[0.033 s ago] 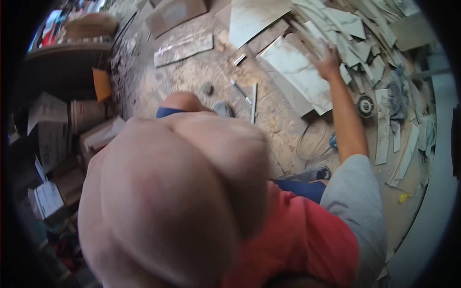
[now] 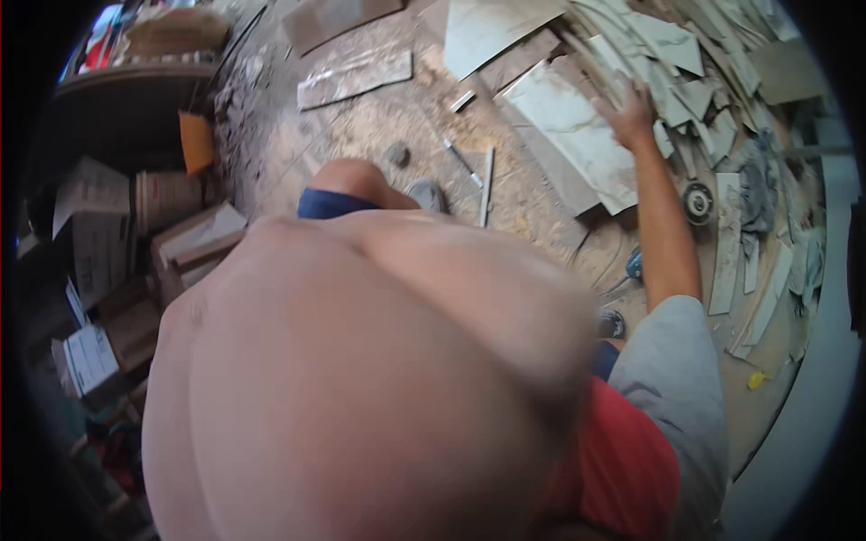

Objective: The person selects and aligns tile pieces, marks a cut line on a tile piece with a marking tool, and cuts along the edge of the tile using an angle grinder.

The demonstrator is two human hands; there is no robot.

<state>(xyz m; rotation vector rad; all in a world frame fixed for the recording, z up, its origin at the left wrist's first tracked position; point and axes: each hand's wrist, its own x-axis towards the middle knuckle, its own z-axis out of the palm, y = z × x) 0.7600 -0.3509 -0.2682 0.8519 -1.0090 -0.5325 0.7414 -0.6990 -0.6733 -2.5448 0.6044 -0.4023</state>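
Very close to the camera, my left hand [image 2: 361, 361] fills the lower middle as a large blurred shape; its fingers cannot be made out. It hides much of my lap and the floor behind it. My right arm reaches forward, and my right hand [image 2: 634, 117] is open with fingers spread. That hand is at the right edge of a white marble-look tile slab [image 2: 573, 131], beside a heap of narrow tile offcuts [image 2: 681, 99]. Whether it touches the slab is unclear. Below it lies a dark round disc [image 2: 697, 204], with part of a blue power tool [image 2: 634, 263] nearby.
On the dusty floor lie a pen-like stick [image 2: 463, 164], a thin metal strip [image 2: 487, 187], a grey lump [image 2: 397, 154] and a long tile strip [image 2: 356, 81]. Cardboard boxes [image 2: 90, 361] and a bucket [image 2: 171, 203] crowd the left. A grey cloth [image 2: 758, 189] lies at right.
My left hand has spread farther right across the view, covering more of my red shirt and one shoe. The view has shifted slightly; my right hand stays open by the slab.
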